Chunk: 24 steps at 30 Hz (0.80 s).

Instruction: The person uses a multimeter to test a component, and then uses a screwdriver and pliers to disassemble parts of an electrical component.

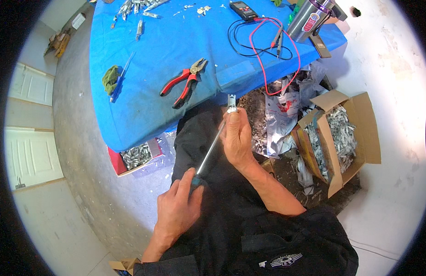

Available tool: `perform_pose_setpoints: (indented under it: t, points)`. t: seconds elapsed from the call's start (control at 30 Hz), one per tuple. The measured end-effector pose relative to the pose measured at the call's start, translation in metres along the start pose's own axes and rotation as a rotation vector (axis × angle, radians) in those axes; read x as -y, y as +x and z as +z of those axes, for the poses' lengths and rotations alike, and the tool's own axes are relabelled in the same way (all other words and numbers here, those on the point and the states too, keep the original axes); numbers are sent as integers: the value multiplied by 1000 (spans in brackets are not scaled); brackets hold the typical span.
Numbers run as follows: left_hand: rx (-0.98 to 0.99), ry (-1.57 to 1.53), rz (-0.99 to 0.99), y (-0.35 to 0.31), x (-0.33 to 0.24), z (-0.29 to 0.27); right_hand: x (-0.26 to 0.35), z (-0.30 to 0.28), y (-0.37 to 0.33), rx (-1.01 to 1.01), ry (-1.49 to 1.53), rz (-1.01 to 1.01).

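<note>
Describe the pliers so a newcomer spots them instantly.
Start at the big blue-covered table. Near its front edge, right of the green cloth and below and left of the multimeter in the picture, lie the pliers. Unlike those neighbours, they have two red-and-black handles spread in a V behind metal jaws.

Bright, cool light washed over the white wall on the right and the blue cloth; where it came from I couldn't tell. The cloth dulled toward its near edge, and the pliers threw a small, soft shadow on it. Glints ran along the screwdriver shaft and the steel flask, while the black clothing swallowed most of its folds. Toward the left rim, the pale doors leaned and curved, looking softer, before everything fell away into a black round border.
</note>
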<state>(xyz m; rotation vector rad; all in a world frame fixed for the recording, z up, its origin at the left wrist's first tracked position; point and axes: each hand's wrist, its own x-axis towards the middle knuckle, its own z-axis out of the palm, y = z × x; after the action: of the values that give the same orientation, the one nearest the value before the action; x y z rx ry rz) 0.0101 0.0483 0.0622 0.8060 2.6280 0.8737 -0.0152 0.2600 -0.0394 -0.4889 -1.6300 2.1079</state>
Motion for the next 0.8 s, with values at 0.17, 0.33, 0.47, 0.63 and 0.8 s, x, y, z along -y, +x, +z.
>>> perform_pose_setpoints:
  t: [0.17, 0.33, 0.47, 0.63, 0.8]
  points:
    - [12, -103, 34, 4, -3, -1, -2, -7, 1, 6, 147, 96]
    - [62, -151, 64, 12, 2, -17, 6, -14, 1, 78, 123, 15]
    - [39, -190, 50, 15, 6, -16, 2, -13, 8, 99, 22, 90]
    - [21, -247, -109, 26, 9, -9, -7, 1, 20, 106, 159, 251]
    - [-24, -235, -181, 35, 16, -1, -29, 17, 31, 61, 125, 237]
